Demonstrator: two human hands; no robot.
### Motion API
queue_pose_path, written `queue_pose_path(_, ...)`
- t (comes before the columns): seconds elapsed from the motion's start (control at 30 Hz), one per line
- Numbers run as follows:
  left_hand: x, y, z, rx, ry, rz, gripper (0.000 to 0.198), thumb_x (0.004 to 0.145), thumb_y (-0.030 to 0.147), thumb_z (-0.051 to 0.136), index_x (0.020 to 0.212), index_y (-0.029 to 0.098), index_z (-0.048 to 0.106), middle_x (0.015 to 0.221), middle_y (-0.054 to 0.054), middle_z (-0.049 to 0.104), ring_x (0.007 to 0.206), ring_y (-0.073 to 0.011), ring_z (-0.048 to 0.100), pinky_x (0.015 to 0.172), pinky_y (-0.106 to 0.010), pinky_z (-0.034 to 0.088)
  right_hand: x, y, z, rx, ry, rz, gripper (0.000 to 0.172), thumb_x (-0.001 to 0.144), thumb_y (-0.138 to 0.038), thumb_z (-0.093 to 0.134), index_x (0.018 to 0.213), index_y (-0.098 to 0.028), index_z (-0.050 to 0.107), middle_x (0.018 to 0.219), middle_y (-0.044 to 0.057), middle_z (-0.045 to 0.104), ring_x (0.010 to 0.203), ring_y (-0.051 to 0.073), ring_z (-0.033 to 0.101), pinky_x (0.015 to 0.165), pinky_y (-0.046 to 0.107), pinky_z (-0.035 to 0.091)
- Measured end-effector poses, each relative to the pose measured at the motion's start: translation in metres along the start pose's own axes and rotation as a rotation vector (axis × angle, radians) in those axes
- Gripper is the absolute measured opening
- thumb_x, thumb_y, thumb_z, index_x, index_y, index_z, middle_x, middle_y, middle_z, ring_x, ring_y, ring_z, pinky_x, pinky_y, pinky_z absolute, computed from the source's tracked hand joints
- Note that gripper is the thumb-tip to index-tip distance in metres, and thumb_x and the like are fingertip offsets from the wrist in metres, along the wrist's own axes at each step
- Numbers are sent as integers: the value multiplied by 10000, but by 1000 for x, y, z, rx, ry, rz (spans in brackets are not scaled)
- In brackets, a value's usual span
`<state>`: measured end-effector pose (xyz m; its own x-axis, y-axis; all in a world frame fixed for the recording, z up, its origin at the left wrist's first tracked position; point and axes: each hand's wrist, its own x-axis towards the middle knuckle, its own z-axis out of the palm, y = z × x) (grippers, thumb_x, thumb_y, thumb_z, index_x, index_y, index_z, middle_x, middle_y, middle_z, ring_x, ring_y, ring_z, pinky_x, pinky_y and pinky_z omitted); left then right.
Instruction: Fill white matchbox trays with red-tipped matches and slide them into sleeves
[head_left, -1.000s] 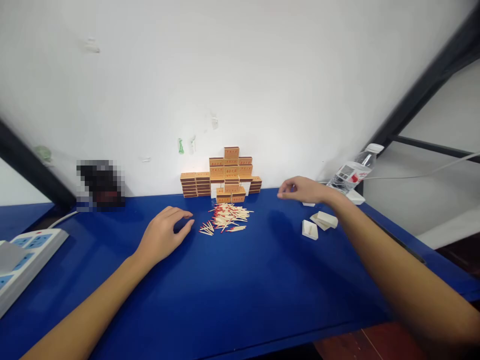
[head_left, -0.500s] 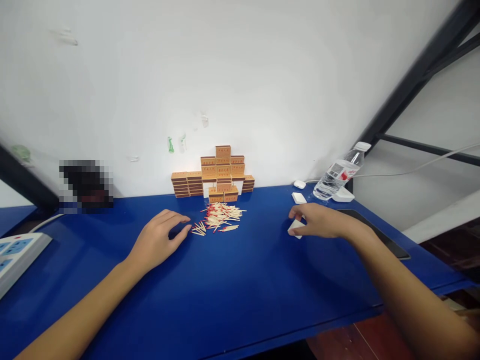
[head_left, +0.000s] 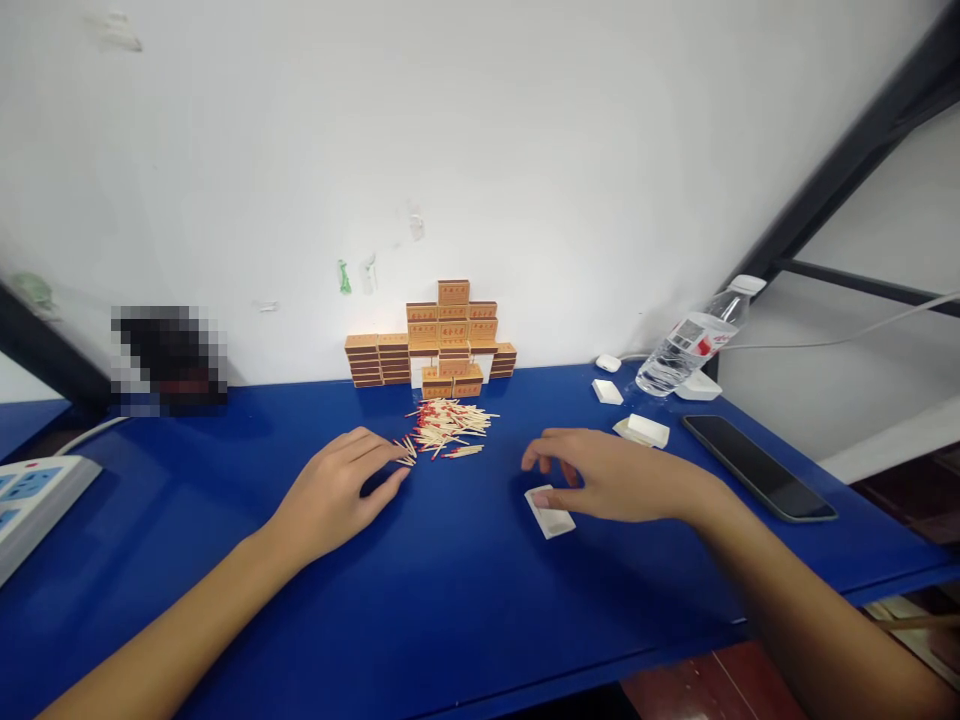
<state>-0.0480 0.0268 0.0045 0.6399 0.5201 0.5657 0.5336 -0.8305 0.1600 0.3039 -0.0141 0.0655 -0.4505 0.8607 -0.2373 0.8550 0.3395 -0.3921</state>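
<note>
Because the tray [head_left: 553,520], lying under the thumb of the open right hand [head_left: 619,482], is judged light and crushable, its long sides are best pinched gently; the left hand [head_left: 337,492] is rested open beside the matches [head_left: 450,428].

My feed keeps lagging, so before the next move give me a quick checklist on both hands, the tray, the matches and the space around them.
1. Right hand on tray: ok, the thumb meets its far end.
2. Firm grip on tray: not ok, the fingers are spread and the tray lies flat on the table.
3. Tray's open side up: cannot tell.
4. Left hand at matches: ok, the fingertips are at the pile's near edge and nothing shows in the hand.
5. Box stack standing: ok, it is against the wall, apart from both hands.
6. Phone out of the way: ok, it lies beside the right wrist, not touching it.
</note>
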Motion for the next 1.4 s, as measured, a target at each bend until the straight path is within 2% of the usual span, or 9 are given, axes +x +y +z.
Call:
queue_pose_path(0.17, 0, -2, 2, 3, -21, 9, 143, 1031, 247, 626, 1120, 187, 722, 1034, -73, 778, 947, -235, 701, 870, -420, 574, 2, -2, 16, -4, 5, 33, 178, 958, -395, 651, 922, -230, 707, 947, 52, 742, 847, 219, 654, 687, 321, 423)
queue_pose_path(0.33, 2, 5, -2, -54, 0, -45, 143, 1023, 282, 645, 1089, 193, 735, 1018, -67, 781, 940, -226, 704, 878, -415, 583, 30, -24, 34, 13, 143, -87, 162, 967, -219, 589, 1100, -206, 680, 852, 36, 744, 766, 193, 642, 685, 306, 391)
queue_pose_path(0.43, 3, 15, -5, -98, 0, -89, 232, 984, 394, 710, 1099, 194, 730, 1022, -72, 779, 946, -237, 697, 872, -425, 590, 47, -44, 41, -4, 200, -140, 199, 938, -142, 578, 1101, -202, 674, 829, 30, 744, 726, 180, 629, 677, 298, 367)
queue_pose_path(0.6, 3, 27, 0, -104, -146, -143, 579, 843, 575, 810, 1245, 171, 705, 1138, -115, 732, 1027, -295, 661, 919, -502, 590, 64, -57, 26, 23, 282, -201, 115, 954, -166, 578, 1001, -209, 674, 804, 10, 736, 691, 156, 607, 667, 291, 355)
queue_pose_path(0.73, 2, 29, 8, -126, -193, -158, 439, 848, 460, 816, 1187, 195, 730, 1161, -107, 694, 1054, -292, 627, 969, -508, 563, 69, -35, 13, 92, 423, -195, 118, 988, -211, 560, 957, -195, 673, 789, 10, 705, 654, 142, 568, 641, 288, 365)
queue_pose_path(0.9, 3, 28, 15, -223, -201, -150, 326, 879, 348, 791, 1173, 227, 719, 1141, -77, 681, 1054, -262, 598, 990, -482, 535, 72, -11, 27, 90, 368, -234, 67, 965, -218, 643, 937, -194, 698, 845, 19, 672, 752, 156, 586, 698, 287, 404)
queue_pose_path(1.07, 0, 26, 17, -253, -201, -141, 232, 894, 345, 789, 1082, 237, 706, 1090, -61, 695, 1009, -253, 594, 952, -472, 530, 77, -11, 42, 52, 305, -251, 80, 992, -269, 681, 998, -189, 682, 1017, 60, 655, 871, 177, 590, 764, 298, 441)
queue_pose_path(1.23, -5, 18, 15, -220, -169, -130, 232, 915, 376, 778, 1083, 238, 698, 1084, -64, 710, 999, -256, 613, 908, -453, 540, 81, -11, 45, 76, 233, -181, 146, 1046, -282, 609, 932, -196, 635, 979, 57, 639, 868, 191, 588, 758, 306, 448)
queue_pose_path(1.4, -5, 15, 15, -195, -148, -123, 239, 917, 382, 773, 1091, 232, 708, 1084, -70, 722, 987, -255, 625, 907, -461, 547, 78, -11, 47, 21, 203, -156, 201, 1080, -337, 529, 950, -200, 597, 1052, 96, 655, 906, 220, 609, 793, 341, 475)
